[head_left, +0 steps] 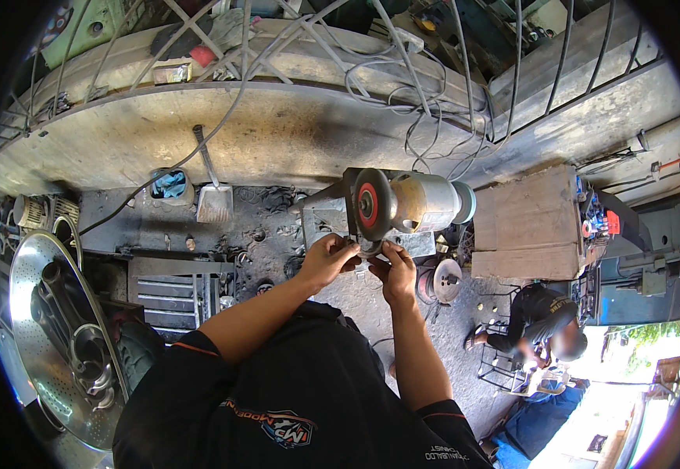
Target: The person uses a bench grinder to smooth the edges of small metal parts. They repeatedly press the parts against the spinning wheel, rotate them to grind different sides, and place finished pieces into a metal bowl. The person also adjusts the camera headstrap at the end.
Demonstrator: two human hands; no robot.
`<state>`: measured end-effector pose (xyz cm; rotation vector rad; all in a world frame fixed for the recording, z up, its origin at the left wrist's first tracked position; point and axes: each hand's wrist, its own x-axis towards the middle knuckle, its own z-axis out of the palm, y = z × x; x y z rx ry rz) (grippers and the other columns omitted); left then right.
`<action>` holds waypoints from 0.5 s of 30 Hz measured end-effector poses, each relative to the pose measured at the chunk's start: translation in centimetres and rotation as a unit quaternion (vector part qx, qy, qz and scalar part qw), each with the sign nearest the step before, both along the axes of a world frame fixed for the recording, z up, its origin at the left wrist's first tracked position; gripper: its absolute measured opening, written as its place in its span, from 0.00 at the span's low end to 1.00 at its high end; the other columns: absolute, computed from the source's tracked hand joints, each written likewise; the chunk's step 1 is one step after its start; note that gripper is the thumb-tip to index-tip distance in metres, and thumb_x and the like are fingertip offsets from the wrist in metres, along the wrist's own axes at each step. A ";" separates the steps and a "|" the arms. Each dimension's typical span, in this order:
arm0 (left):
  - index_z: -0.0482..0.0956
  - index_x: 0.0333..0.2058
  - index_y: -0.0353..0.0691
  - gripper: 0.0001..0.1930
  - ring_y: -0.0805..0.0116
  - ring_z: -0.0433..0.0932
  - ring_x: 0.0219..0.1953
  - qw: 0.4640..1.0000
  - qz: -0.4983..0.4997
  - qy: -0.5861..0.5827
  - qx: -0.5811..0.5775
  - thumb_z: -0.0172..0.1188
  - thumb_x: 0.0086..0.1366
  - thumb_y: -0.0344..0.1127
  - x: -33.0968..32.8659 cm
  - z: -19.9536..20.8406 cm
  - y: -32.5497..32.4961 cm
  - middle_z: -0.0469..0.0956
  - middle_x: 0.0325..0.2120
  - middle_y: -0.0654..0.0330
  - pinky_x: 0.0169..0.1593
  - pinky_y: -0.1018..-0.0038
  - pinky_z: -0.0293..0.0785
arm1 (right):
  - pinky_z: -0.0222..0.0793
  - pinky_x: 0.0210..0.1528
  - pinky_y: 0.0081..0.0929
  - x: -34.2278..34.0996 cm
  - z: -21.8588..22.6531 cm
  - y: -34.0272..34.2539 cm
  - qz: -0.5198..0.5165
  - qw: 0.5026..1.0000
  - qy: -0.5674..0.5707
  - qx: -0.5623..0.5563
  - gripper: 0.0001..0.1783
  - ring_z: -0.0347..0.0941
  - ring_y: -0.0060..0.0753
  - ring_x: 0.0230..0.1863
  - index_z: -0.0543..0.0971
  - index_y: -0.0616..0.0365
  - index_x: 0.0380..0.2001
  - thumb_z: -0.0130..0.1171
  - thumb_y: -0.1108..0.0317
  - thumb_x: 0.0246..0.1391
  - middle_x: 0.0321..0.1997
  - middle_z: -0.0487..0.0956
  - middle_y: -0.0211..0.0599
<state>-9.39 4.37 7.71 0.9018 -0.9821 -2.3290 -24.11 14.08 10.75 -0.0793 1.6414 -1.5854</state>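
Metal piece (pixel 368 252) between gripping fingers (pixel 345 254) of left hand (pixel 323 264) and right hand (pixel 399 277), just beside grinder wheel (pixel 371 205)

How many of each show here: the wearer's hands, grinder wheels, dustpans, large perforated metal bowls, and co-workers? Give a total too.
Wearer's hands: 2, left hand and right hand
Grinder wheels: 2, black wheel and pale wheel
Dustpan: 1
Large perforated metal bowl: 1
Co-worker: 1
Total: 7

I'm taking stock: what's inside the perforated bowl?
The bowl holds a heap of metal parts, some long and dark, some ring-ended. Whatever lies beneath them is covered.
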 end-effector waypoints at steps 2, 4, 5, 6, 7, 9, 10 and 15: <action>0.73 0.35 0.33 0.14 0.69 0.83 0.34 1.000 0.000 -0.001 -0.003 0.64 0.66 0.38 -0.4 0.0 -0.3 0.80 0.32 0.56 0.37 0.75 0.83 | 0.79 0.32 0.27 -0.5 0.0 -0.4 0.006 1.000 0.004 0.003 0.14 0.81 0.34 0.33 0.76 0.58 0.46 0.61 0.63 0.61 0.39 0.81 0.36; 0.73 0.34 0.32 0.14 0.69 0.83 0.33 1.000 -0.002 0.004 -0.006 0.65 0.66 0.39 -0.9 0.1 -0.8 0.80 0.32 0.56 0.37 0.75 0.83 | 0.79 0.31 0.28 -1.1 0.1 -0.8 0.009 1.000 0.006 0.005 0.13 0.80 0.34 0.33 0.76 0.58 0.46 0.60 0.63 0.62 0.40 0.81 0.37; 0.73 0.36 0.32 0.14 0.68 0.83 0.34 1.000 -0.012 -0.001 -0.017 0.63 0.67 0.39 -1.2 0.1 -1.0 0.80 0.33 0.55 0.37 0.74 0.83 | 0.79 0.31 0.28 -1.4 0.1 -1.0 0.011 1.000 0.006 0.002 0.13 0.80 0.34 0.33 0.76 0.59 0.46 0.60 0.63 0.62 0.41 0.80 0.38; 0.73 0.37 0.32 0.14 0.67 0.83 0.35 0.999 -0.022 -0.007 -0.028 0.62 0.68 0.39 -1.4 0.2 -1.1 0.80 0.34 0.55 0.38 0.73 0.83 | 0.79 0.31 0.28 -1.6 0.2 -1.1 0.011 1.000 0.006 0.003 0.14 0.80 0.35 0.33 0.75 0.59 0.46 0.59 0.64 0.62 0.41 0.80 0.39; 0.73 0.38 0.32 0.14 0.67 0.83 0.36 0.999 -0.031 -0.011 -0.031 0.61 0.68 0.39 -1.5 0.2 -1.2 0.80 0.35 0.54 0.39 0.73 0.83 | 0.80 0.31 0.29 -1.8 0.3 -1.2 0.011 1.000 0.008 0.007 0.14 0.80 0.35 0.34 0.75 0.61 0.46 0.59 0.64 0.62 0.42 0.79 0.42; 0.73 0.38 0.32 0.14 0.66 0.84 0.36 0.999 -0.032 -0.015 -0.037 0.61 0.68 0.39 -1.5 0.3 -1.2 0.80 0.35 0.54 0.39 0.72 0.83 | 0.79 0.32 0.29 -1.8 0.4 -1.2 0.015 1.000 0.005 0.004 0.14 0.80 0.35 0.35 0.75 0.60 0.46 0.59 0.64 0.62 0.43 0.80 0.41; 0.73 0.38 0.32 0.14 0.66 0.84 0.36 0.999 -0.031 -0.016 -0.030 0.62 0.68 0.39 -1.4 0.3 -1.2 0.80 0.35 0.54 0.39 0.72 0.83 | 0.79 0.32 0.29 -1.7 0.4 -1.2 0.016 1.000 0.004 0.007 0.14 0.80 0.35 0.35 0.75 0.60 0.47 0.58 0.64 0.62 0.43 0.80 0.41; 0.73 0.33 0.33 0.15 0.68 0.83 0.33 1.000 -0.005 -0.018 -0.012 0.65 0.66 0.40 -0.4 0.3 -0.5 0.79 0.31 0.56 0.36 0.74 0.83 | 0.79 0.34 0.28 -0.4 0.2 -0.3 0.017 1.000 -0.008 0.015 0.13 0.80 0.34 0.35 0.75 0.56 0.47 0.59 0.64 0.62 0.44 0.81 0.38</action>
